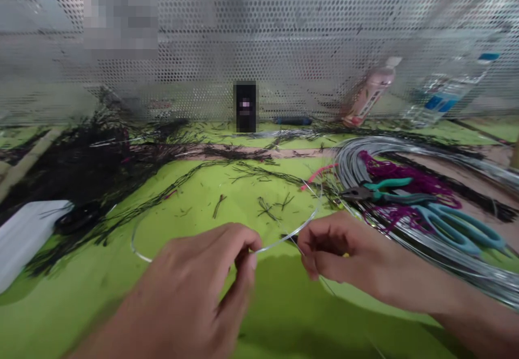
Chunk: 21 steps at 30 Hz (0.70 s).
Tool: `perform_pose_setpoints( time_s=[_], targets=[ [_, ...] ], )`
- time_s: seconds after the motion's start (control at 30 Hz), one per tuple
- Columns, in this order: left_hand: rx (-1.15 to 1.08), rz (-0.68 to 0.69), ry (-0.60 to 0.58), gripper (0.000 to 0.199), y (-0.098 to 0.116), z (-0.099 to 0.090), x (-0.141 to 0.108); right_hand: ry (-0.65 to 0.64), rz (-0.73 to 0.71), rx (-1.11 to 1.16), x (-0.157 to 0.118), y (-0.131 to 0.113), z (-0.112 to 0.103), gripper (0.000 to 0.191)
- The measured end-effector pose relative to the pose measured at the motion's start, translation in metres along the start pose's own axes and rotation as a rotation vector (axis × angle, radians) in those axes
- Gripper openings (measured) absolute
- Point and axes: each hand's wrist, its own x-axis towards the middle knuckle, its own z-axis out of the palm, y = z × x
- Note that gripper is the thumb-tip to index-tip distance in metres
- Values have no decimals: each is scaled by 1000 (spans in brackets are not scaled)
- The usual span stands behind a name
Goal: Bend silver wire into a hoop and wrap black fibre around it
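My left hand (203,278) is closed, thumb and forefinger pinching a thin silvery wire (292,233) that bends in a loose loop above the green surface. To its right, my right hand (344,251) is also closed, with its fingertips together around a finer wire strand that runs past them. A small dark tip (288,237) shows beside the right fingers; its kind cannot be made out. Short cut black strands (265,207) lie on the green sheet (194,197) beyond both hands.
At right lies a big coil of silver wire (352,159), with pliers (377,190), blue-handled scissors (458,229) and purple cord (405,172) on it. Black strands (101,153) heap at left by a white box (28,234). Two bottles, one pink (371,94), lean against a perforated metal panel (284,34).
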Motion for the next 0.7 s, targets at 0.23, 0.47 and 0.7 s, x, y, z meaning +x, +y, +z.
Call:
perform_pose_setpoints(
  time_s=[0.23, 0.47, 0.7],
  targets=[
    [-3, 42, 91, 8, 5, 4, -2, 156, -142, -116, -1, -1, 9, 11],
    [-204, -86, -23, 6, 6, -3, -3, 290, -366, -39, -7, 2, 30, 12],
    [-525, -300, -162, 17, 12, -12, 9, 426, -493, 39, -2, 0, 52, 13]
  ],
)
